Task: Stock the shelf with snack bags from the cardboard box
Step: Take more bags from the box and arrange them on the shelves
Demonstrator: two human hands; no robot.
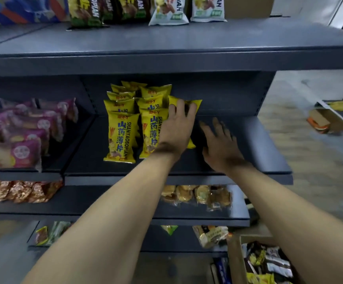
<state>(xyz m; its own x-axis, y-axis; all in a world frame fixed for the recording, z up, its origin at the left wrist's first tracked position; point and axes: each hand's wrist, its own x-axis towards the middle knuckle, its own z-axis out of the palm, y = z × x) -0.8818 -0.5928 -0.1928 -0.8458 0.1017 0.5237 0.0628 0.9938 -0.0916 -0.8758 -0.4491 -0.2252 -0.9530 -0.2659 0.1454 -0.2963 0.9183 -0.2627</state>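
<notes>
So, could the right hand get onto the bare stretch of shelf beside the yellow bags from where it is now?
Probably yes. The right hand hovers open just over the bare shelf, with nothing visible between them. The left hand rests on the rightmost yellow bag, off to the side and out of its path.

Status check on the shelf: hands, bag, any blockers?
Left hand pressing yellow snack bag onto shelf. Right hand open, empty. Nothing in the way.

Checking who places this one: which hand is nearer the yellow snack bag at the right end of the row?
Left. The left hand lies on the yellow snack bag, fingers spread over it. The right hand hovers open to the bag's right, apart from it.
</notes>
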